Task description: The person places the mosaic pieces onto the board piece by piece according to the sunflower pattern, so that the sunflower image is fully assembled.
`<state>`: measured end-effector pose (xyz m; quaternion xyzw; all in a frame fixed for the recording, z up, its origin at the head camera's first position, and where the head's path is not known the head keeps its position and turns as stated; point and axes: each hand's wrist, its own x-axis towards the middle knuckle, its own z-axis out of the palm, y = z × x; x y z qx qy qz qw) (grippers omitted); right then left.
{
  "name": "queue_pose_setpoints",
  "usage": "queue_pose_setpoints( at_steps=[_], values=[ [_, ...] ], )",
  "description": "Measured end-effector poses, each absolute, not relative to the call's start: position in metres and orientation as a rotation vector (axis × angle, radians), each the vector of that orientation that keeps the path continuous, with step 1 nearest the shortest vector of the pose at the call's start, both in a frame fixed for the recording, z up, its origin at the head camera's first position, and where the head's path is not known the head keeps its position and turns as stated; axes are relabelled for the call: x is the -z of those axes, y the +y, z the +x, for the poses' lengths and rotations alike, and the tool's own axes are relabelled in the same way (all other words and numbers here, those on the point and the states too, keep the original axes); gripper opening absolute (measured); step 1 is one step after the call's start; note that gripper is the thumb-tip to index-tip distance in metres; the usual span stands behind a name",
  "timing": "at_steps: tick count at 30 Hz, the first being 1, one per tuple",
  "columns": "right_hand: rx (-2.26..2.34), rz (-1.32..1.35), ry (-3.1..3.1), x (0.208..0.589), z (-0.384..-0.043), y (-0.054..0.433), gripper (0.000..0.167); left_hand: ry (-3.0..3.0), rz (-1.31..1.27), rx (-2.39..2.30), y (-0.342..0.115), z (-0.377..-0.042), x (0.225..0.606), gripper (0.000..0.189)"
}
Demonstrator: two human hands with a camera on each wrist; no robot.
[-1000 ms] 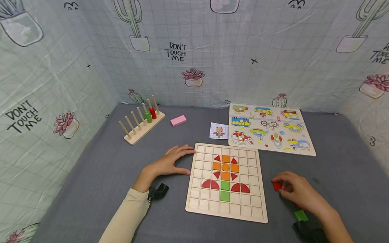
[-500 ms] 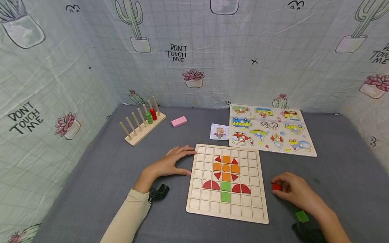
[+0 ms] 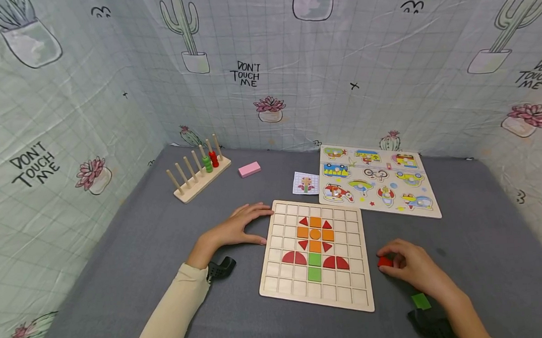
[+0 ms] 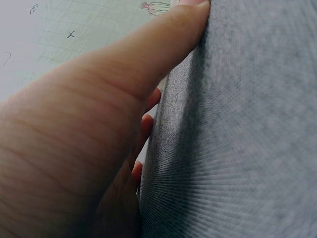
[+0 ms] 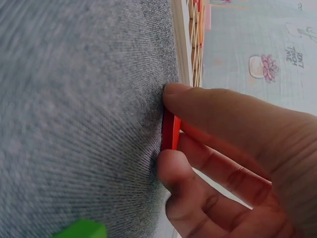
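A wooden grid board (image 3: 276, 287) lies on the table, bearing flat orange, red and green pieces in a flower-like pattern. At its left edge rests my left hand (image 3: 235, 227), thumb and fingers spread along the rim. The left wrist view shows that thumb (image 4: 163, 47) low over the cloth. To the right of the board, my right hand (image 3: 411, 263) pinches a small red block (image 3: 385, 261) between thumb and fingers. In the right wrist view the red block (image 5: 171, 131) is at the cloth's surface, its outline partly covered by the fingertips. Near the right wrist lies a green square piece (image 3: 420, 301).
Behind the board sit a small pattern card (image 3: 305, 183) and a vehicle puzzle board (image 3: 377, 180), whose near edge meets the grid board. Farther left are a pink block (image 3: 249, 169) and a peg stand (image 3: 202, 178) with green and red beads. Patterned cloth hangs around the table.
My right hand has moved slightly left and the red block has turned a little in its fingers. A red bit once visible under that hand is now hidden. The left hand has stayed put.
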<state>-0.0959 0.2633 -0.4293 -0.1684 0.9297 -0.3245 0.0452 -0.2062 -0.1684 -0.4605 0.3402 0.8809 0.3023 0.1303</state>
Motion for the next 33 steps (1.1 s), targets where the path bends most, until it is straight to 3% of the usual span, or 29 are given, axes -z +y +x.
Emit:
queue_pose_setpoints(
  at_steps=[17, 33],
  values=[
    [0.925, -0.553, 2.958, 0.421, -0.089, 0.258, 0.02, 2.549, 1.009, -0.88, -0.166, -0.205, 0.458, 0.075],
    [1.008, -0.682, 2.77, 0.412, -0.092, 0.202, 0.016, 2.556, 1.005, -0.89, -0.169, -0.204, 0.457, 0.075]
  ],
)
